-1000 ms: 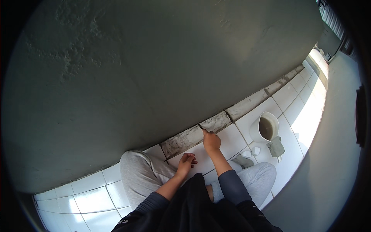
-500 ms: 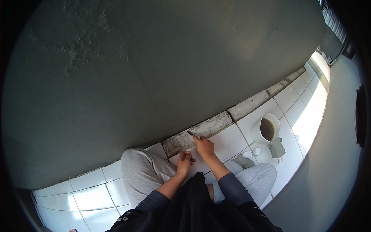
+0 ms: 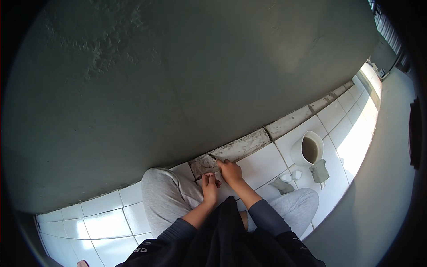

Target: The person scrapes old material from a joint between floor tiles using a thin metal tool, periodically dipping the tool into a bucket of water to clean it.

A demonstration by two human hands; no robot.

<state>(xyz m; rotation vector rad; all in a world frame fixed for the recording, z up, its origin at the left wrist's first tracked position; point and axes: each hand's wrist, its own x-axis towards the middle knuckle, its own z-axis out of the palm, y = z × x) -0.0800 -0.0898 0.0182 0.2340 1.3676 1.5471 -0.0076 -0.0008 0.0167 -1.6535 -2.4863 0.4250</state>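
My right hand (image 3: 230,171) is closed round a thin dark tool (image 3: 213,157), mostly hidden by the fingers. Its tip reaches the smeared whitish strip (image 3: 242,147) along the foot of the grey wall. Just left of it, my left hand (image 3: 210,188) is held with its fingers curled and pressed together near the strip's lower edge. Whatever those left fingers may hold is hidden. Grey-brown smears cover the strip, and a dark gap (image 3: 268,135) divides it from the piece farther right.
A white tub (image 3: 299,153) of murky water stands on the white tiles at the right. Beside it are a grey block-like piece (image 3: 319,171), two small white lumps (image 3: 296,175) and a grey cloth-like piece (image 3: 283,186). My bent knees (image 3: 167,196) flank my hands.
My right hand has shifted left along the strip with the dark tool, closer to my left hand. My left hand has barely moved. The view has shifted slightly.
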